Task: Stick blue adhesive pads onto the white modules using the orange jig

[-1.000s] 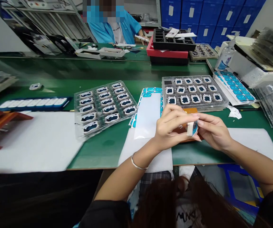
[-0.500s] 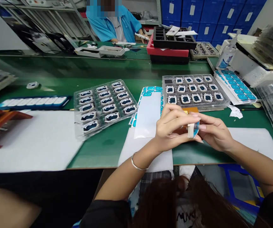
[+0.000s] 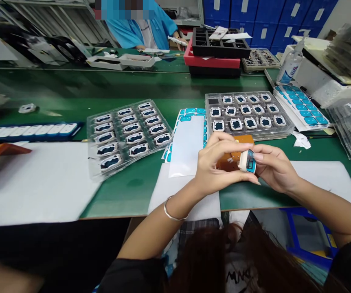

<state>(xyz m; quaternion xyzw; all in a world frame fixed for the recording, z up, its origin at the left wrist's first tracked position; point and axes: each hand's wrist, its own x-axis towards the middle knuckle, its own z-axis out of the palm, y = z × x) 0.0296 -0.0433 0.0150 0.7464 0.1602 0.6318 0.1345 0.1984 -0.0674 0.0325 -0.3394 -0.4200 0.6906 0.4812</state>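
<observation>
While L hand (image 3: 220, 160) & R hand (image 3: 275, 169) pinch it — white-framed module (image 3: 247, 161) sits btwn, grip tight.

You held a small, white-rimmed rectangular module (image 3: 247, 161) with a glossy blue-and-dark face, standing tilted on its edge and turned up toward you. Your left hand (image 3: 218, 159) and right hand (image 3: 275, 169) pinched it from either side between their fingertips. It sat in the air just in front of the grey plastic tray (image 3: 287, 130), near that tray's front edge, with your hands close together around it.
</observation>
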